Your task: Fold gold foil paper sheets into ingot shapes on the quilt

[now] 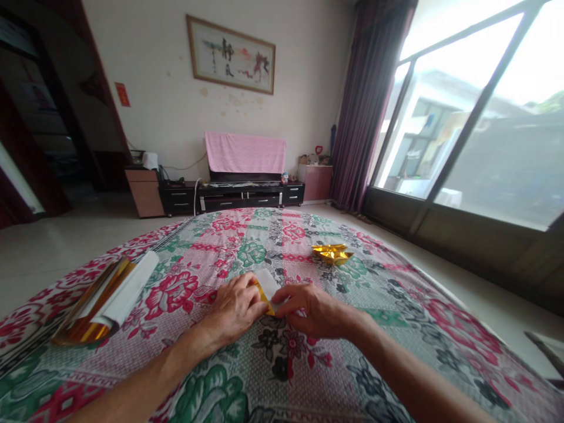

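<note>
Just one view here, head-mounted, looking forward and a bit down over the floral tablecloth (282,364). Forearms come in from the bottom edge, so it's pretty close. It faces the far wall with the TV stand (247,197); probably a wide-angle lens.

Folded gold paper pieces (332,253) on floral cloth (282,364), gold-and-white sheet stack (106,299) at left, framed picture (231,54) on wall.
</note>
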A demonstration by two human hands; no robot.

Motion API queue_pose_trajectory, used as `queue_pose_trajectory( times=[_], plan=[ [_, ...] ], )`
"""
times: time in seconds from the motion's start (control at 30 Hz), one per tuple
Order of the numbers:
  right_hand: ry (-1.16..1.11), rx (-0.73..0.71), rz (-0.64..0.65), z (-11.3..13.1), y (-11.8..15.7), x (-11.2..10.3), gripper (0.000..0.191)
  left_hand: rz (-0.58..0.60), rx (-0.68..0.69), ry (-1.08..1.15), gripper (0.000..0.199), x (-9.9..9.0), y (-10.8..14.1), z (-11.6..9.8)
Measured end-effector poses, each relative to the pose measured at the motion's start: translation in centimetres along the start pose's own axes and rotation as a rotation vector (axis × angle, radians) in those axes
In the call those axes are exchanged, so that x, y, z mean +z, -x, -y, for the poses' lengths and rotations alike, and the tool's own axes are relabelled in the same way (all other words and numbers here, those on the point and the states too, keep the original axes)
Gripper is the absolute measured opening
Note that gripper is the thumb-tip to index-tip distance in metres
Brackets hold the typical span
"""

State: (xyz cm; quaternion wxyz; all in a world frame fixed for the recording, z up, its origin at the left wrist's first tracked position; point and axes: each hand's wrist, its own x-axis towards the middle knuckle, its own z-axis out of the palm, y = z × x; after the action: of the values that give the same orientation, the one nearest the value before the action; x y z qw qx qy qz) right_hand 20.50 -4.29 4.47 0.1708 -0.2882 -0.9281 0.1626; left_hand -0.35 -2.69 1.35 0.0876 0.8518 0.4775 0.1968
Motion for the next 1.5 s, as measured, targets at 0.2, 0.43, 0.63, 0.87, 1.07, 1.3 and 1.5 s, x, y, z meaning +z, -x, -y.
queue_pose_trajectory(
  times=[0.2,0.43,0.63,0.87,1.07,1.3,1.5],
  plan=[
    [-0.009,-0.030,-0.001,-0.15,0.11,0.06,0.035,0.003,-0.004,-0.011,0.027,0.08,-0.02,0.06],
    [-0.019,-0.042,0.002,-0.34,0.02,0.07,0.033,-0.017,-0.003,0.001,0.026,0.13,0.04,0.02],
    [-0.041,-0.042,-0.009,-0.32,0.05,0.04,0.033,-0.025,-0.021,0.024,0.025,0.03,0.07,-0.19],
    [-0.023,-0.018,-0.032,-0.46,0.12,0.30,0.035,-0.043,-0.011,0.017,0.026,0.34,0.04,0.16],
    [-0.010,-0.004,-0.029,-0.22,0.06,0.27,0.035,-0.048,-0.009,0.013,0.026,0.39,0.09,0.18],
    [-0.066,-0.036,-0.054,-0.31,-0.02,0.37,0.037,-0.061,-0.010,0.009,0.025,0.42,0.06,0.16],
    [-0.019,-0.018,-0.027,-0.16,0.11,0.38,0.046,-0.047,-0.013,-0.022,0.025,0.41,0.01,0.12]
  ],
)
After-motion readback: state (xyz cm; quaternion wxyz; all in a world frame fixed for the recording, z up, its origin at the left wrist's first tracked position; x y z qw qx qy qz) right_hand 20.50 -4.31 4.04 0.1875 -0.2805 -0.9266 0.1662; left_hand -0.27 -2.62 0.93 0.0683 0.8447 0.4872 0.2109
